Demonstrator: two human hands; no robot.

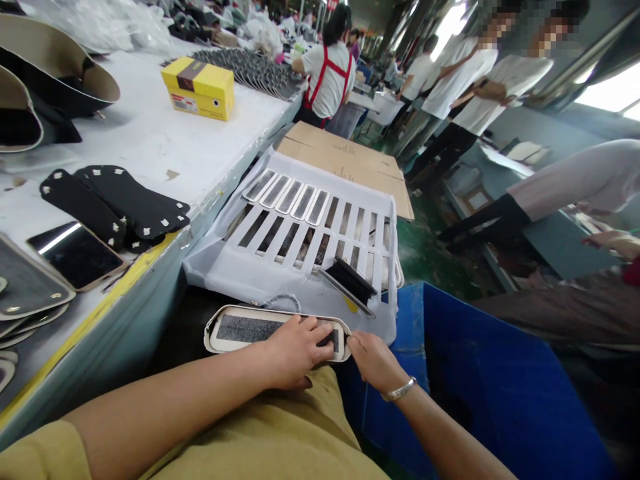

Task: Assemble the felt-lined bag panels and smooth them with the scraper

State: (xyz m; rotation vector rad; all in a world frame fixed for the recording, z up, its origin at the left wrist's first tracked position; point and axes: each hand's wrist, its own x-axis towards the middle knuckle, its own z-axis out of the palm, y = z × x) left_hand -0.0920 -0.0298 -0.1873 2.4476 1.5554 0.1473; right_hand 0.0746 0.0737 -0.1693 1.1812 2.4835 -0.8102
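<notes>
A long oblong piece (247,328) with a cream raised rim and a dark grey textured strip along its middle lies across my lap. My left hand (295,350) rests on its right half, fingers spread over the strip; its thumb is mostly hidden. At the right end, my right hand (373,360) pinches the rim between thumb and fingers. Just behind the piece, a thin grey cord (283,299) curves up. Beyond it, a white slotted rack (233,257) carries a row of silver-edged oblong plates (289,198). A black piece with a pale edge (353,280) leans on the rack's near side.
At left stands a white-topped table (135,133) with black shaped pieces (130,200), a phone (75,253) and a yellow box (215,100). A blue bin (500,373) is at my right. Cardboard (345,153) lies behind the rack; several people stand beyond.
</notes>
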